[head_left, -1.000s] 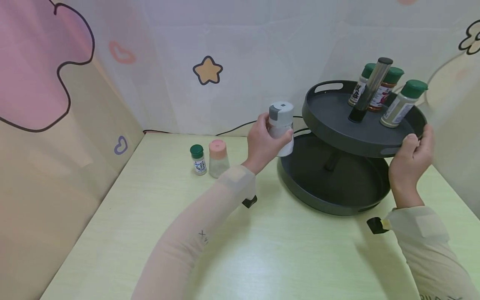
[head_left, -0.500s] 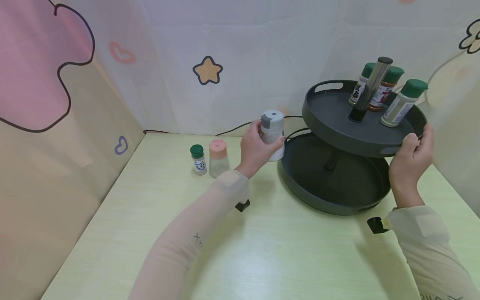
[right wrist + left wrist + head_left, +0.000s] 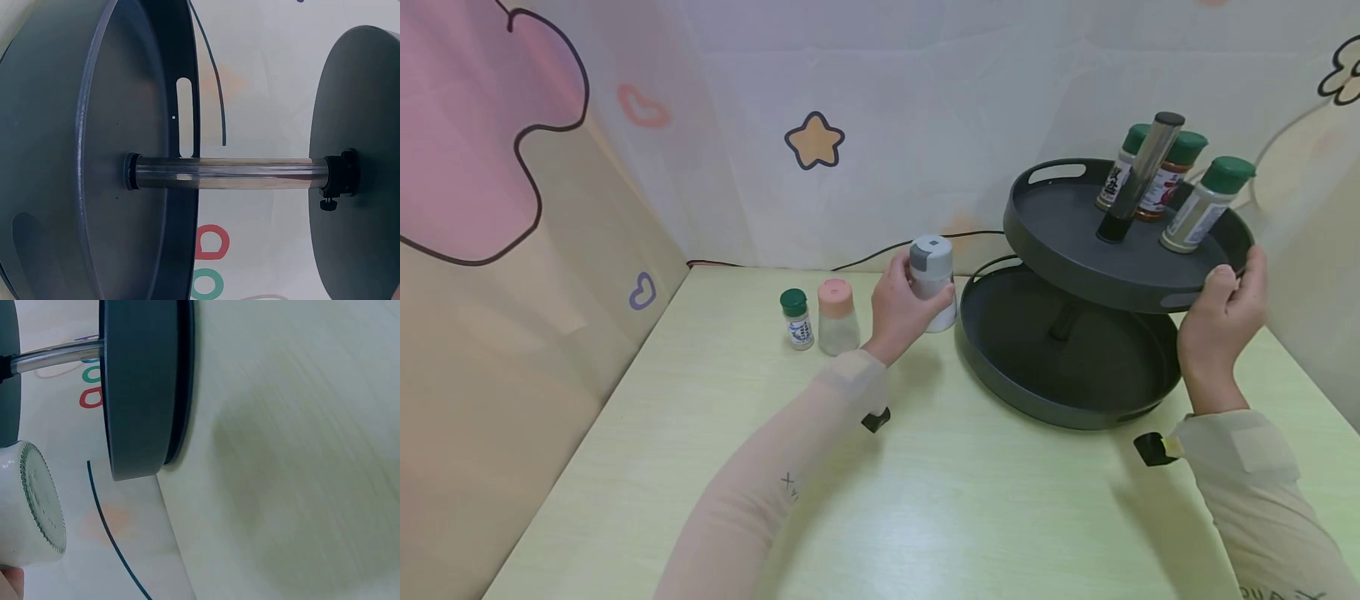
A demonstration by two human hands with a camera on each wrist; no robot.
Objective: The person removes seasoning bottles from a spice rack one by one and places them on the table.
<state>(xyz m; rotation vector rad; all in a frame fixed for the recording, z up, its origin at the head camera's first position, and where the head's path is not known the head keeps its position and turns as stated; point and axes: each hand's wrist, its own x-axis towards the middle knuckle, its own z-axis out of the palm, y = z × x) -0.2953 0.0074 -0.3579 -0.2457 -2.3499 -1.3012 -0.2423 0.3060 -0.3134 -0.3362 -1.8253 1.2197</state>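
Stretched forward, the left hand [image 3: 898, 312] holds the jar [image 3: 932, 268] in a curled grip above the bench [image 3: 662, 458], while the right hand [image 3: 1221, 333], angled upward, grips the upper tray [image 3: 1067, 225].

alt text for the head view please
A person's left hand holds a grey-lidded jar beside a dark two-tier stand; the right hand grips the upper tier, where three green-capped bottles stand. Two more bottles stand on the table.
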